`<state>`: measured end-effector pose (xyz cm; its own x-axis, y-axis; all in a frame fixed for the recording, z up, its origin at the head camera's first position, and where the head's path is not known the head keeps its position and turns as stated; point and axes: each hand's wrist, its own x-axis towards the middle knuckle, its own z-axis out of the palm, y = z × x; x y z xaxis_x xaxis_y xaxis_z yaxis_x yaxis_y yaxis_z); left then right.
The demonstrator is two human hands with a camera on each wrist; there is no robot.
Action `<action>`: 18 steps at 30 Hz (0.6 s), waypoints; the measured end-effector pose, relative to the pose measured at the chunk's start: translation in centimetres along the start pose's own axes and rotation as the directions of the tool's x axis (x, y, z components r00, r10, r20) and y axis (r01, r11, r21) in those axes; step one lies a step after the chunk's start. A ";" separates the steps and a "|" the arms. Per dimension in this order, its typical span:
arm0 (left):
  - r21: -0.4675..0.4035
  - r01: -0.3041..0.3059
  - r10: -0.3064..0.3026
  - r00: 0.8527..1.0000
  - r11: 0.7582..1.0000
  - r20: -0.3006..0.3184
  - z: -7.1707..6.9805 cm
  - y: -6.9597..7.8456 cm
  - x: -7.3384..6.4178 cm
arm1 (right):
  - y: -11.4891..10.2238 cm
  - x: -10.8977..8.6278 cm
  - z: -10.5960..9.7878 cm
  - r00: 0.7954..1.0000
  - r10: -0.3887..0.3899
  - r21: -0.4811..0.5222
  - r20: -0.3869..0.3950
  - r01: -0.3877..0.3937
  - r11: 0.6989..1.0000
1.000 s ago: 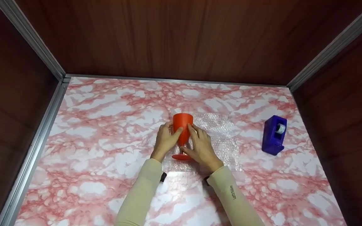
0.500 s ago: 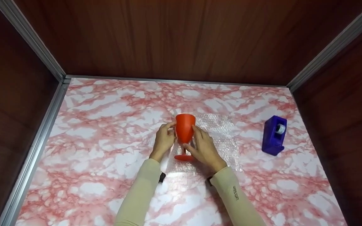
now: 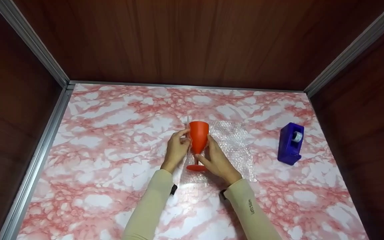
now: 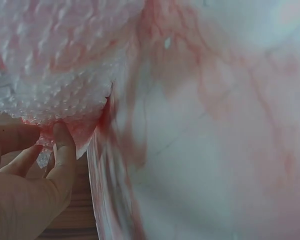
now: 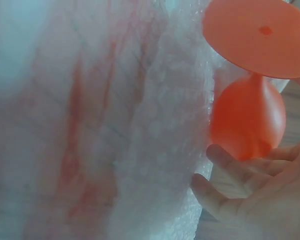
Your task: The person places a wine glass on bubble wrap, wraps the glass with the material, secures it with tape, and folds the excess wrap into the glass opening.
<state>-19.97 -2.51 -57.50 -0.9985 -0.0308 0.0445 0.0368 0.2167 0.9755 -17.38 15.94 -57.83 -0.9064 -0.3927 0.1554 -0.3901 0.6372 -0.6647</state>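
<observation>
Atop bubble wrap (image 3: 233,143), an orange goblet (image 3: 199,137) lies sideways against the loosely spread fingers of my right hand (image 3: 218,161), while my left hand (image 3: 176,151) pinches the wrap's edge, seemingly mid-wrapping, next needing a snug fold.

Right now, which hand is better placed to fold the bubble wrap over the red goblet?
Probably the left hand: it pinches an edge of the bubble wrap, while the right hand holds the red goblet.

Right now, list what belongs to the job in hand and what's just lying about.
In the job:
orange-red goblet, held by the right hand
bubble wrap, its edge pinched by the left hand

Lying about, it seems:
purple tape dispenser, untouched at right
</observation>
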 end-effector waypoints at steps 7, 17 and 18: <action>0.045 -0.059 0.059 0.998 0.997 -0.003 0.0 0.1 0.0 | 0.2 0.0 0.2 1.000 0.009 0.064 0.007 -0.009 0.998; 0.094 -0.101 0.102 0.995 0.990 -0.009 0.3 0.4 0.1 | 0.3 -0.1 -0.3 0.998 0.038 0.082 0.046 -0.042 0.996; 0.092 -0.103 0.104 0.995 0.990 -0.008 0.3 0.3 0.1 | 0.2 -0.1 -0.4 0.998 0.034 0.074 0.047 -0.037 0.997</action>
<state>-20.09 -2.14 -57.23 -0.9890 -0.0164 0.1472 0.1351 0.3079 0.9418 -17.46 16.43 -57.69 -0.9106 -0.4013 0.0987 -0.3429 0.6004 -0.7224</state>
